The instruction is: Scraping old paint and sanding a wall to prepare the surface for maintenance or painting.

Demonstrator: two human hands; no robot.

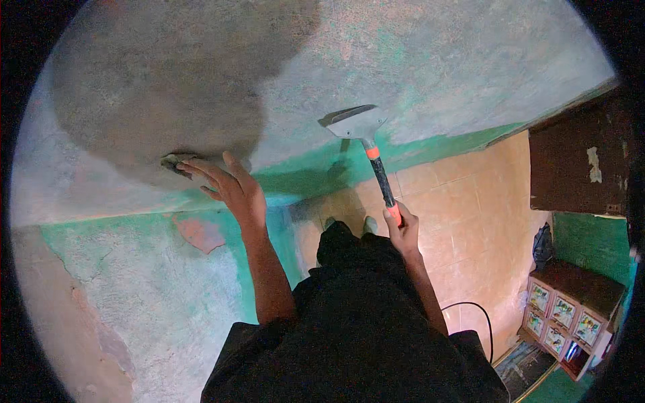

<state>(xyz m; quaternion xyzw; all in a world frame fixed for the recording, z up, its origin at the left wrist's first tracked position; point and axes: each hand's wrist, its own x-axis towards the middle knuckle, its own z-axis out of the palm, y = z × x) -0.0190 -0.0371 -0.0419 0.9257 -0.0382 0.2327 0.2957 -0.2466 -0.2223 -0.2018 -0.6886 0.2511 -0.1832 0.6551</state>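
Two holds: left hand [240, 195], fingers half-spread, pinned dark pad [170, 162] to wall [430, 74], 11 o'clock; right hand [405, 232] wrapped round scraper [378, 169], 1 o'clock. Likely wiping; next stroke needed firm contact.

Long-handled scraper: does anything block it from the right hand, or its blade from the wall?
Nothing visible: the right hand grips the long-handled scraper, and no object shows between its blade and the wall.

Right side: orange-tan tiled floor [463, 188]. Dark brown panel [564, 164] at upper right, pale scuffed patch [594, 164] on its face. Below, small cabinet [583, 285] with picture-fronted compartments (lower-right one stands open). Black bag [543, 243] just beside it. Black cable [486, 317] curves nearby.
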